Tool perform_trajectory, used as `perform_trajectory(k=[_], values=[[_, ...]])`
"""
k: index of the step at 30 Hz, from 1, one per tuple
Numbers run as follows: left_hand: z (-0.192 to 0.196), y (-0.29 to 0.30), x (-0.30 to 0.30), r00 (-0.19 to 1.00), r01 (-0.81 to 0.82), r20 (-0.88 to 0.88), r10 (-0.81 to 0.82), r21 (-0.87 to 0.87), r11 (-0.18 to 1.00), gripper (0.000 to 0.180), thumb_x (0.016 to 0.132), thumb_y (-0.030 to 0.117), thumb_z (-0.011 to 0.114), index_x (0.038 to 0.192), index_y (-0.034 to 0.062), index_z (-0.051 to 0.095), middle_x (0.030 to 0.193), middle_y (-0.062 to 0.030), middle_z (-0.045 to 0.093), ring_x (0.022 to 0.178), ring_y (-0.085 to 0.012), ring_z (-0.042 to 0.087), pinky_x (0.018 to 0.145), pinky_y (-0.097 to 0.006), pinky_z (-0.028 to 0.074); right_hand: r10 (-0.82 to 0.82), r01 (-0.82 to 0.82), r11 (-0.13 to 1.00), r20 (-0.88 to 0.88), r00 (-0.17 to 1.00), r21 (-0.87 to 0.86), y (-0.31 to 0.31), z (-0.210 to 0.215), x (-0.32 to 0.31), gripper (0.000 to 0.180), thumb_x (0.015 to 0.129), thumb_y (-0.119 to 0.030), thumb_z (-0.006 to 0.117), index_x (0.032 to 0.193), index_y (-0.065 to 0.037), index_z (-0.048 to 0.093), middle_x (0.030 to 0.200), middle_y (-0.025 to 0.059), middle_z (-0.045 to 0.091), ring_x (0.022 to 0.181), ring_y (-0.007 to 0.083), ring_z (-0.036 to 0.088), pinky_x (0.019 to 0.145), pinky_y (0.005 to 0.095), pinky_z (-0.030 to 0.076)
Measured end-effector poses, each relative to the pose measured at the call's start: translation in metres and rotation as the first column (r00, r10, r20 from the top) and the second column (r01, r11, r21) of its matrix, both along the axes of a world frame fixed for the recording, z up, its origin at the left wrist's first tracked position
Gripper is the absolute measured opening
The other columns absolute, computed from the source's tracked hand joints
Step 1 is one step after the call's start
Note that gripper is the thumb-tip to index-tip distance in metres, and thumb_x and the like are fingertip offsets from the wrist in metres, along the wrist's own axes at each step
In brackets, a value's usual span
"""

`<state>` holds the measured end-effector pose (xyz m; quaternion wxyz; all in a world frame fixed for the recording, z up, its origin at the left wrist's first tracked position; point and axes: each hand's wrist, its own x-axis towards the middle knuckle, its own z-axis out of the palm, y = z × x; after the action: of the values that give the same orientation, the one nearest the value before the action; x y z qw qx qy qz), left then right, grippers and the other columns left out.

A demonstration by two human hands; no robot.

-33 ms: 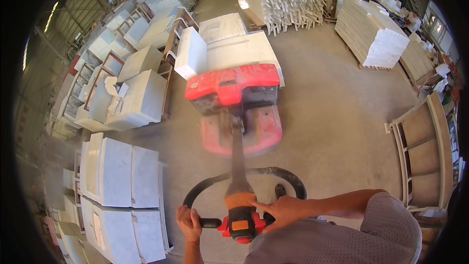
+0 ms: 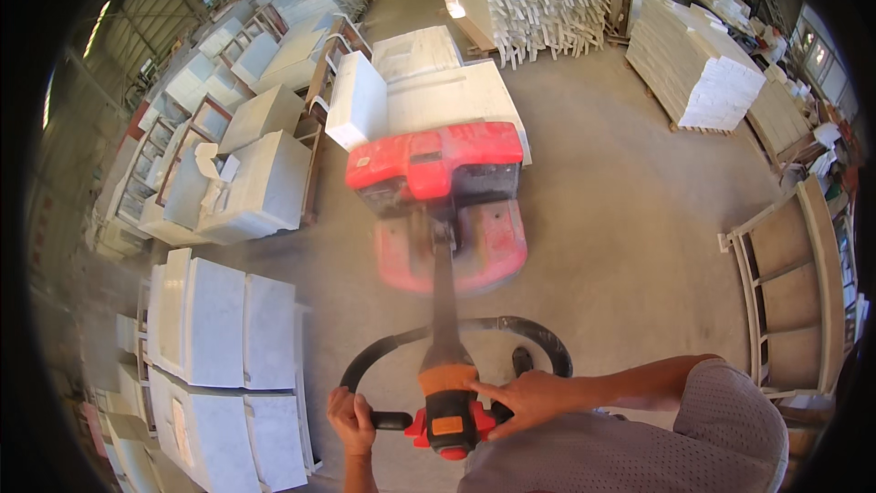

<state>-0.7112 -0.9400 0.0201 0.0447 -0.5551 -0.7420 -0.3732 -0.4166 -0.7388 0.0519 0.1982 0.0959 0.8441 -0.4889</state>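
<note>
A powered pallet truck with a red body (image 2: 429, 164) stands in front of me, its tiller arm (image 2: 443, 292) reaching back toward me. The tiller ends in a black and orange control head (image 2: 449, 406) with red side pieces, inside a curved black guard bar (image 2: 379, 347). My left hand (image 2: 351, 420) is closed round the outer end of the left grip (image 2: 392, 421). At the right side of the head, my right hand (image 2: 529, 403) is curled over the other grip, one finger lying toward the head's top. Pale stone slabs (image 2: 447, 96) sit just beyond the truck's body.
On the left, white slabs (image 2: 224, 319) and large pale blocks (image 2: 265, 178) stand near the truck. A heap of pale strips (image 2: 538, 9) and a slab stack (image 2: 698, 64) lie farther off. At right stands a wooden frame (image 2: 794, 283). My shoe (image 2: 522, 361) shows on the concrete floor.
</note>
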Motion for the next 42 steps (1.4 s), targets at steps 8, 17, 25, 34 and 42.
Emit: perform_trajectory(k=[8,17,25,34,42], values=[[0.009,-0.007,0.001,0.996,-0.082,0.018,0.082,-0.014,0.997,0.046,0.097,0.020,0.050,0.054,0.0053,0.049,0.053,-0.0115,0.047,0.062,-0.0369,0.052,0.084,-0.048,0.048,0.036,-0.038,0.998,0.040,0.999,0.044,-0.008,0.002,-0.003,0.102,0.088,-0.067,0.061,0.158,-0.005,0.020,0.087,0.0149,0.069,0.074,0.0352,0.066,0.067,0.0440,0.051],[0.006,0.033,0.001,0.999,-0.044,-0.021,0.042,-0.103,0.994,0.036,0.094,0.010,0.054,0.059,0.0045,0.054,0.060,-0.0142,0.053,0.068,-0.0400,0.056,0.079,-0.048,0.048,-0.121,0.145,0.983,-0.195,0.973,0.115,0.025,0.004,0.006,0.100,0.082,-0.074,0.062,0.154,-0.009,0.035,0.068,0.0195,0.063,0.063,0.0374,0.064,0.058,0.0429,0.049],[0.002,0.071,0.001,0.998,-0.058,0.008,0.058,-0.016,0.998,0.040,0.097,0.015,0.055,0.059,0.0038,0.055,0.060,-0.0148,0.053,0.065,-0.0376,0.053,0.069,-0.049,0.044,-0.106,0.112,0.975,-0.044,0.993,0.190,0.063,0.009,0.002,0.097,0.082,-0.060,0.072,0.156,-0.015,0.029,0.090,0.0076,0.073,0.077,0.0294,0.070,0.070,0.0387,0.052],[-0.014,0.104,-0.008,0.998,-0.055,0.016,0.054,0.049,0.997,0.040,0.098,0.017,0.055,0.060,0.0032,0.057,0.061,-0.0150,0.054,0.064,-0.0368,0.053,0.065,-0.048,0.043,-0.141,0.193,0.877,-0.149,0.979,0.441,0.072,-0.004,-0.004,0.094,0.081,-0.054,0.073,0.157,-0.024,0.028,0.083,0.0137,0.068,0.074,0.0330,0.067,0.060,0.0430,0.049],[-0.027,0.131,0.004,0.996,-0.084,-0.017,0.086,0.092,0.992,0.038,0.097,0.018,0.057,0.062,0.0032,0.059,0.063,-0.0152,0.055,0.066,-0.0373,0.054,0.067,-0.049,0.043,-0.205,0.279,0.811,-0.197,0.959,0.515,0.090,-0.009,0.008,0.092,0.078,-0.033,0.073,0.158,-0.033,0.027,0.083,0.0116,0.068,0.074,0.0325,0.068,0.064,0.0438,0.052]])
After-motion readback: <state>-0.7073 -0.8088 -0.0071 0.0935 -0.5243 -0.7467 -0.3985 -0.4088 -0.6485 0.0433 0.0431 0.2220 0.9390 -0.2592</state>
